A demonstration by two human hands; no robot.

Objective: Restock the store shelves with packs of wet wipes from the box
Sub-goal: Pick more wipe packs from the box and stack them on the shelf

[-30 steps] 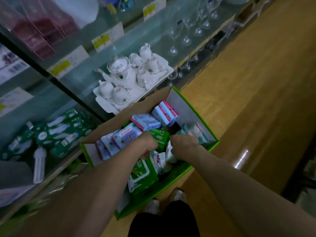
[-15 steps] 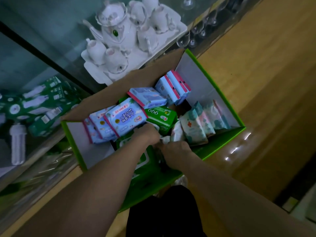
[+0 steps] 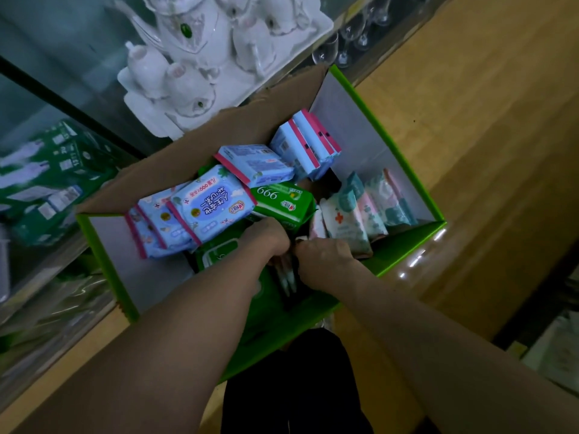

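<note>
Head view, looking down into an open cardboard box (image 3: 369, 142) with green outer edges and pale grey inner walls, standing on a wooden floor (image 3: 476, 126) beside a glass shelf (image 3: 62, 51). The box holds soft packs of wet wipes of several kinds. Blue packs (image 3: 213, 205) with pink end seams lie along the far-left side, some flat and some on edge. One green pack (image 3: 282, 203) printed "999" lies near the centre. Pale packs (image 3: 344, 223) with teal and pink print stand on edge toward the right wall. A lidded green pack (image 3: 219, 255) lies low in the box, partly under the left forearm. The left hand (image 3: 269, 236) and right hand (image 3: 322, 255) reach into the middle of the box, close together, knuckles up, fingers curled downward out of sight. The green pack touches the far side of the left hand, and the pale packs stand just beside the right hand. Several slim packs (image 3: 286, 277), seen edge on, show in the gap directly beneath and between the two hands. Whether either hand grasps them cannot be told, since the fingertips are hidden. On the shelf, a white tea set (image 3: 200, 57) sits on a tray (image 3: 316, 25), with stemmed glasses (image 3: 344, 42) near it; green cartons (image 3: 47, 177) lie on a lower level at left.
</note>
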